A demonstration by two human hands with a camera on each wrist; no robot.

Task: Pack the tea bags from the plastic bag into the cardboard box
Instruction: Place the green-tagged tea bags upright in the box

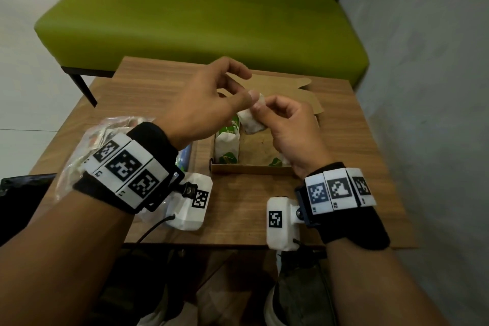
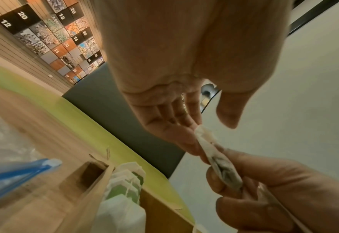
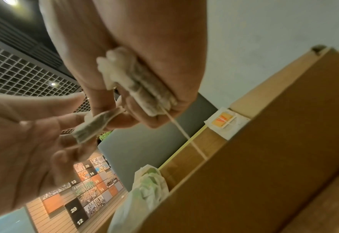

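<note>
Above the open cardboard box [image 1: 248, 168] my right hand [image 1: 267, 111] grips a small bunch of white tea bags [image 1: 250, 120]. The right wrist view shows the bunch [image 3: 136, 82] pressed into the palm, with one more bag [image 3: 94, 127] at the fingertips. A string runs from the bunch to a yellow tag [image 3: 224, 121] lying on the box's [image 3: 264, 157] rim. My left hand [image 1: 238, 87] is spread. Its fingers [image 2: 192, 126] touch the top of the tea bag [image 2: 218, 159] and the thumb stays apart. Several green-tagged tea bags [image 1: 227, 145] stand at the box's left end. The clear plastic bag [image 1: 79, 156] lies left of it.
Everything sits on a small wooden table [image 1: 238, 209]. The box's lid flap [image 1: 285, 92] lies open towards the far side. A green bench [image 1: 201, 16] stands behind the table and a grey wall runs close along the right. The bag's blue zip strip [image 2: 21, 173] points at the box.
</note>
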